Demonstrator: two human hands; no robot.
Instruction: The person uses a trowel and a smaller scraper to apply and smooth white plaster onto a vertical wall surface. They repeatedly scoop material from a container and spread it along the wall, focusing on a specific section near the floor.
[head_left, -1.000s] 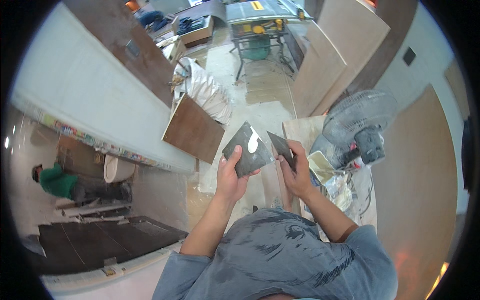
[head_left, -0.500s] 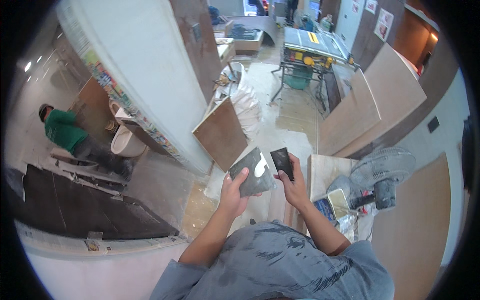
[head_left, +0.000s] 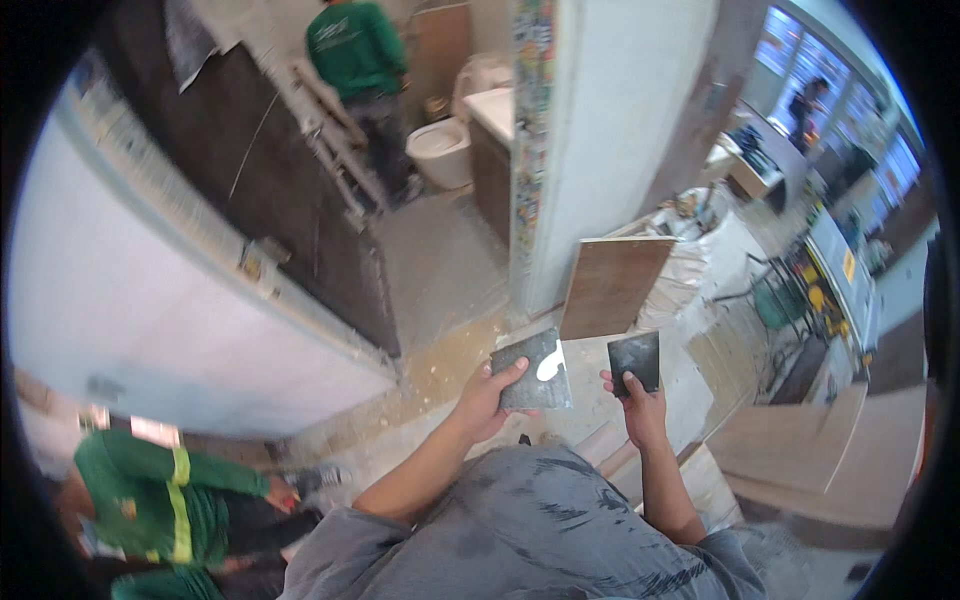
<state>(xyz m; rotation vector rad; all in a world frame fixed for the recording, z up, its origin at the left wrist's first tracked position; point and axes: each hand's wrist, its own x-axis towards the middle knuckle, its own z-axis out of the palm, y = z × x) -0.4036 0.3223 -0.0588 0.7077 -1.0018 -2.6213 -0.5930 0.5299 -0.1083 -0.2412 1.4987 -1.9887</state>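
My left hand (head_left: pixel 480 404) grips a flat grey plate (head_left: pixel 515 375), thumb on top and fingers beneath. A blob of white putty (head_left: pixel 550 364) lies near the plate's right edge. To the right, my right hand (head_left: pixel 643 412) holds a dark, roughly square putty spreader (head_left: pixel 634 360) upright, the thumb pressed on its near face. Plate and spreader are apart, both in front of my grey shirt.
A brown board (head_left: pixel 615 288) leans by the white wall end (head_left: pixel 610 120). A worker in green (head_left: pixel 355 50) stands near a toilet (head_left: pixel 440 152); another green-sleeved person (head_left: pixel 150 490) is at lower left. A table saw (head_left: pixel 842 265) and wooden sheets (head_left: pixel 790 440) are at right.
The view has turned left, bringing the doorway to the centre and a second green-clad person into sight. The spreader has moved away from the plate and shows more of its broad face.
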